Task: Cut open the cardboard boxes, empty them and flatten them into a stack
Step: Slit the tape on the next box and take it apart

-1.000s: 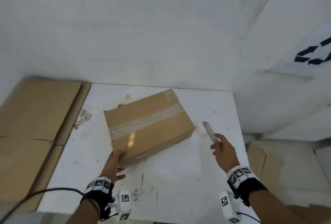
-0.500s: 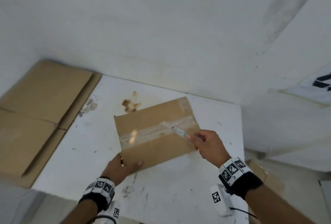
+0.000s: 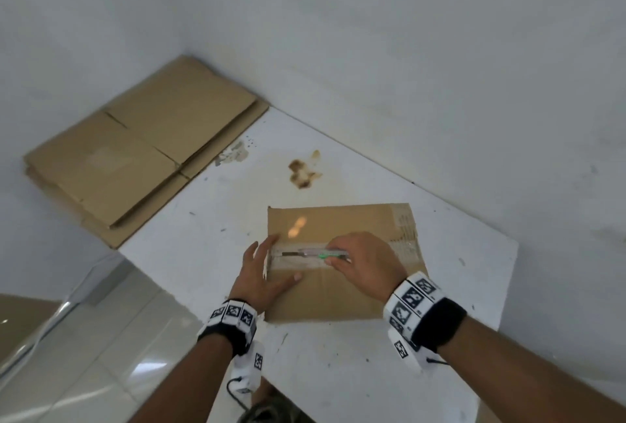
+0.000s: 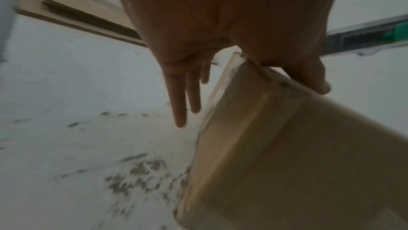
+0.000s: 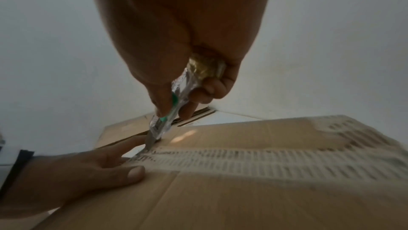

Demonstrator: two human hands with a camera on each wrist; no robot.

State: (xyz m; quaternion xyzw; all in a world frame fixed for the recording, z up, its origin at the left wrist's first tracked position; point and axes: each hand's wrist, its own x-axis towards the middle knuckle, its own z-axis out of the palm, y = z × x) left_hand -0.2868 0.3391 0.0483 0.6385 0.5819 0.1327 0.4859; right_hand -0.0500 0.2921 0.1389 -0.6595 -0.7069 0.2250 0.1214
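A closed brown cardboard box [image 3: 338,223] with a clear taped seam [image 3: 403,248] lies on the white table [image 3: 216,219]. My right hand [image 3: 352,260] grips a clear utility knife [image 3: 315,254] with a green slider [image 5: 174,101]; its blade [image 5: 149,144] touches the tape at the box's left end. My left hand [image 3: 267,267] presses on the box's left edge with straight fingers [image 4: 180,104] down the side and the thumb [image 5: 132,174] on top. The box [image 5: 243,190] fills the lower right wrist view, and its corner [image 4: 276,155] shows in the left wrist view.
A stack of flattened cardboard [image 3: 142,148] lies on the floor left of the table, against the white wall [image 3: 372,50]. A brown stain [image 3: 301,173] marks the table behind the box. Tiled floor [image 3: 84,355] shows at the lower left.
My right hand has brought the knife from beside the box onto the taped seam and along it to the left end. The left hand shifted from the near corner to the left edge.
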